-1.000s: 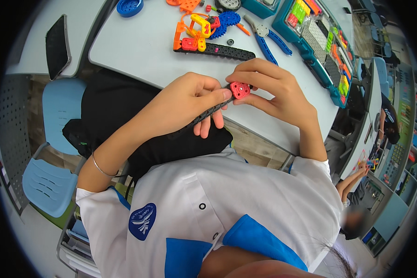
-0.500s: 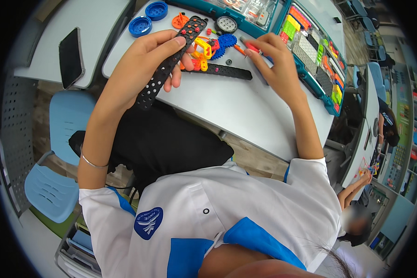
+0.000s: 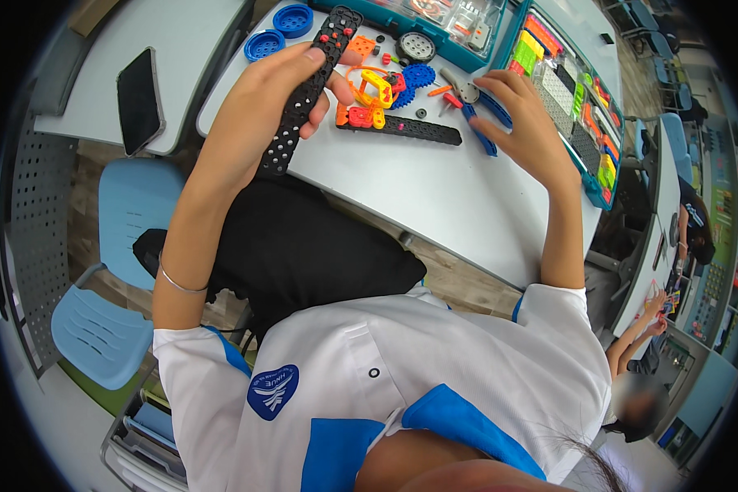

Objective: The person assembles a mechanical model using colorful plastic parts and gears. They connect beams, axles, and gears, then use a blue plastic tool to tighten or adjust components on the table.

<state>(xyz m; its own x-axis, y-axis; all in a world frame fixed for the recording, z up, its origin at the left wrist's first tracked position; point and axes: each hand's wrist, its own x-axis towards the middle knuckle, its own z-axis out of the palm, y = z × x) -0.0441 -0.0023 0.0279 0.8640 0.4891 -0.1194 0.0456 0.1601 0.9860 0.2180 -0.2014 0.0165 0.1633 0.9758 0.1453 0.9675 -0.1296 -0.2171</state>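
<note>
My left hand [image 3: 250, 115] grips a long black perforated strip [image 3: 307, 86], tilted above the table's edge, with small red pegs near its upper end. Fingers apart, my right hand [image 3: 533, 127] hovers beside pliers with blue handles [image 3: 484, 143]; I see nothing held in it. A red peg [image 3: 453, 100] and an orange stick [image 3: 439, 91] lie left of the pliers. Between my hands, a second black strip [image 3: 418, 129] rests on the table, with yellow, orange and red pieces [image 3: 372, 92] at its left end and blue gears [image 3: 418, 76] just behind them.
Blue wheel rims [image 3: 292, 21] and a grey wheel [image 3: 416, 47] sit at the back. A teal case [image 3: 608, 197] of coloured parts stands at the right. On the left table lies a phone [image 3: 141, 102], near blue chairs [image 3: 139, 215]. Another person's hands [image 3: 656, 316] are at the far right.
My right hand's fingers have spread and moved off the red peg, which now lies on the table by the pliers. The left hand still grips the strip. The whole view has shifted slightly.
</note>
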